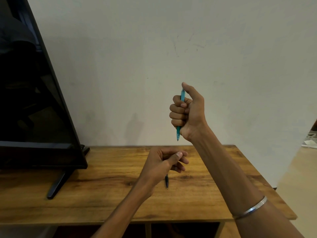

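The right hand (187,111) clenched the upright teal pen (182,96), whose top needed a square, straight thumb press; whether the curled left hand (163,163) held the dark pen (166,182) was unclear.

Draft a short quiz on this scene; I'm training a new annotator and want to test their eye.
1. True or false: the right hand grips the teal pen with its tip pointing up.
2. What stands at the left of the wooden table? A) a lamp B) a black screen C) a stack of books
3. Fill in: the dark pen shows just below the ___ hand.

Key: 1 false, the tip points down; 2 B; 3 left hand.
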